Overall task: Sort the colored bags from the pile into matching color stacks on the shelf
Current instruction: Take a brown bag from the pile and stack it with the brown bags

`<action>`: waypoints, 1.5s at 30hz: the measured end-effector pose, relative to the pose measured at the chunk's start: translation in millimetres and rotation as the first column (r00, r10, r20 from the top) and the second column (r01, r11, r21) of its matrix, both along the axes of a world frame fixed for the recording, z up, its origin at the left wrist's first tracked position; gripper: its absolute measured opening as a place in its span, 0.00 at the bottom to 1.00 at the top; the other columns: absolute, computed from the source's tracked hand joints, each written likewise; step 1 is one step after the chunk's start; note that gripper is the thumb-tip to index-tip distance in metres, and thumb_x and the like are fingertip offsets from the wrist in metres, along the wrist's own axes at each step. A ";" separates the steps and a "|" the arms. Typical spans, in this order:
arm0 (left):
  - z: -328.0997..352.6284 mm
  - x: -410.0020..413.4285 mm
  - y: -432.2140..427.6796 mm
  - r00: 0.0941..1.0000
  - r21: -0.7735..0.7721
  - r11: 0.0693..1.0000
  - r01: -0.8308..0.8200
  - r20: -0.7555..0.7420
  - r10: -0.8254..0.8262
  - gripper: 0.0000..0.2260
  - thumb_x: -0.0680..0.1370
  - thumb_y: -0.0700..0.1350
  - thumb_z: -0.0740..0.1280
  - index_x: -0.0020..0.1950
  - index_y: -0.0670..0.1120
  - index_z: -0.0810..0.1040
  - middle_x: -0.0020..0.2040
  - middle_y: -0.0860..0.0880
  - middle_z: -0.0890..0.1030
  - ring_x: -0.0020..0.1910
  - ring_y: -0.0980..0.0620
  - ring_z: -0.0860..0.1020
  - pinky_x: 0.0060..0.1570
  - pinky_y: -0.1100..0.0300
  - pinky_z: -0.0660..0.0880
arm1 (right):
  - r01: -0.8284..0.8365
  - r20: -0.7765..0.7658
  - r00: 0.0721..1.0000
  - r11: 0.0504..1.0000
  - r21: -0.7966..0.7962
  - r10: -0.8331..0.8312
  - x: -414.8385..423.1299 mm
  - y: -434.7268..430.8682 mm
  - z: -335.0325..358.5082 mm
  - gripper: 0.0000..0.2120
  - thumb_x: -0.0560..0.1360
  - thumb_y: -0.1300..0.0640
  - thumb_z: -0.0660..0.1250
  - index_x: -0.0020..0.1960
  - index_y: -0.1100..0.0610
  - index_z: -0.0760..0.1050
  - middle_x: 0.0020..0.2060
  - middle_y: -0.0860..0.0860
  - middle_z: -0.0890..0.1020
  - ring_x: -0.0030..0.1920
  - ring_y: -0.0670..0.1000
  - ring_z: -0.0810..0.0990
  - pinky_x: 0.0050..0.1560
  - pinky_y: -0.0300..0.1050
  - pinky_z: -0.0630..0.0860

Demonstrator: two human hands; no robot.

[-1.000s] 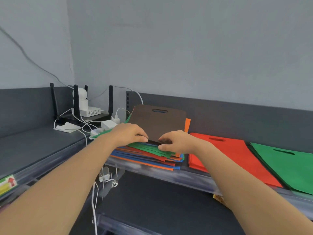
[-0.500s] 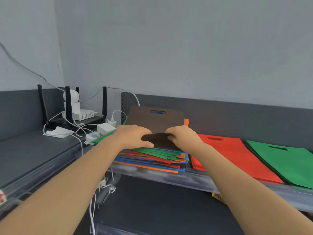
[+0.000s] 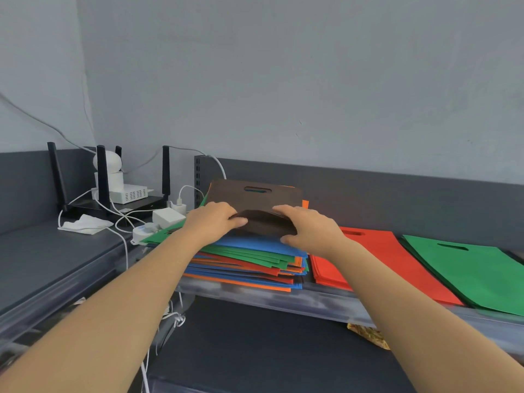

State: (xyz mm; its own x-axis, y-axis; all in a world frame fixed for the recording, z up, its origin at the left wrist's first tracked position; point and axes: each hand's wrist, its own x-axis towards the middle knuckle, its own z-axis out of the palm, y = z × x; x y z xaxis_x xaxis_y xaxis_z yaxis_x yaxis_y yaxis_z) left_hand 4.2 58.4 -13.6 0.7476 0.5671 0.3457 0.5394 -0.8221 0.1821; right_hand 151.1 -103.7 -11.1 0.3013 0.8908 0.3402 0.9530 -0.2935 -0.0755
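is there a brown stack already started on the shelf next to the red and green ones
No, right of the mixed pile lie only a red stack and a green stack.

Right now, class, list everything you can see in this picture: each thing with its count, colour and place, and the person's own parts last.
brown bag: one, brown, top of the mixed pile, near edge curled up between both hands
mixed pile: one, blue, green, red and orange bags, on the shelf
red stack: one, red, right of the pile
green stack: one, green, far right
shelf: one, grey, under the bags
router: one, black, four antennas, left corner
white camera: one, above the router
white cloth: one, left surface
left hand: gripping the brown bag
right hand: gripping the brown bag
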 end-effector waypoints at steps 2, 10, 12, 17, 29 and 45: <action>1.3 0.3 -1.7 0.999 -0.021 1.000 -0.016 0.030 0.016 0.20 0.79 0.60 0.58 0.33 0.48 0.69 0.32 0.50 0.73 0.35 0.47 0.74 0.35 0.58 0.66 | -0.017 0.104 0.994 1.000 -0.010 0.018 -4.5 0.6 0.5 0.37 0.72 0.53 0.65 0.75 0.41 0.50 0.69 0.47 0.67 0.60 0.55 0.74 0.47 0.49 0.74; 3.4 -0.4 -24.3 0.998 0.193 0.980 0.051 -0.042 -0.044 0.23 0.75 0.70 0.48 0.55 0.58 0.73 0.46 0.52 0.79 0.48 0.48 0.77 0.41 0.56 0.68 | 0.081 0.289 0.952 0.995 0.060 -0.095 -8.7 9.7 -4.6 0.18 0.79 0.64 0.54 0.65 0.50 0.67 0.54 0.52 0.78 0.50 0.58 0.77 0.40 0.47 0.69; 2.3 5.8 -29.9 0.995 0.321 0.944 0.078 -0.090 -0.052 0.22 0.74 0.70 0.53 0.55 0.58 0.72 0.47 0.53 0.80 0.49 0.49 0.78 0.37 0.57 0.66 | 0.027 0.273 0.961 0.998 0.063 -0.043 -9.5 9.6 -6.6 0.16 0.79 0.63 0.54 0.64 0.51 0.69 0.53 0.51 0.78 0.51 0.58 0.77 0.39 0.46 0.69; -1.8 15.1 -33.2 0.998 0.437 0.899 -0.025 -0.038 0.046 0.13 0.81 0.56 0.55 0.52 0.50 0.76 0.48 0.46 0.81 0.48 0.42 0.80 0.38 0.57 0.68 | 0.053 -0.055 0.998 0.982 0.179 -0.044 0.1 2.5 -9.0 0.23 0.77 0.65 0.56 0.70 0.53 0.65 0.66 0.53 0.68 0.61 0.60 0.72 0.56 0.52 0.74; -7.3 21.1 -76.2 0.950 0.076 0.983 0.170 -0.279 -0.143 0.22 0.77 0.67 0.48 0.62 0.61 0.72 0.60 0.55 0.74 0.60 0.49 0.71 0.51 0.51 0.70 | 0.281 -0.903 -0.388 0.957 0.074 0.184 20.7 -30.9 1.5 0.18 0.80 0.49 0.57 0.54 0.63 0.76 0.42 0.62 0.84 0.37 0.61 0.85 0.34 0.52 0.83; 4.2 79.8 -92.0 0.998 -0.122 0.991 0.051 -0.019 -0.053 0.17 0.81 0.54 0.55 0.69 0.57 0.69 0.69 0.51 0.71 0.67 0.46 0.69 0.63 0.48 0.65 | 0.488 -0.962 0.167 0.830 0.271 0.216 57.9 -69.2 -10.4 0.17 0.76 0.72 0.56 0.57 0.59 0.76 0.49 0.56 0.81 0.45 0.55 0.78 0.53 0.53 0.77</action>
